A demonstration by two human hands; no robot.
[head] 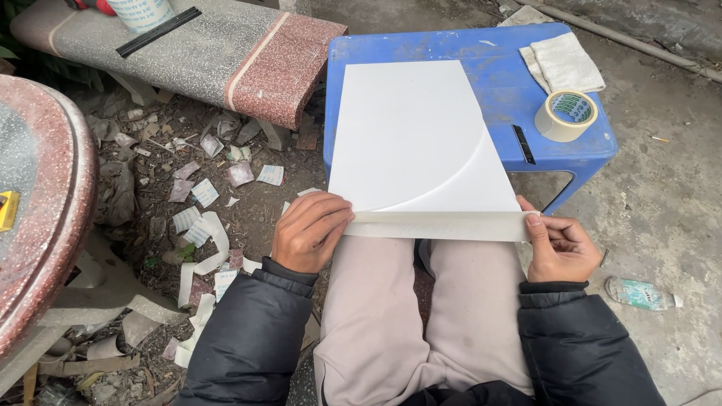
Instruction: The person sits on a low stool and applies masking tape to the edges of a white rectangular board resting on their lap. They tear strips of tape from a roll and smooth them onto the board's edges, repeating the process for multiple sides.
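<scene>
A white sheet [410, 131] with a curved crease or cut lies on a blue plastic stool [504, 71] and reaches toward my lap. A strip of pale tape [440, 224] runs along the sheet's near edge. My left hand [308, 231] presses the strip's left end with its fingers. My right hand [558, 248] pinches the strip's right end between thumb and forefinger. A roll of tape [566, 115] stands on the stool's right side, beside a small black tool [523, 143].
A folded white cloth [562, 64] lies at the stool's far right corner. A stone bench [203, 53] stands at the back left and a round stone table [45, 195] at the left. Paper scraps litter the ground [203, 195]. A plastic bottle [639, 293] lies at the right.
</scene>
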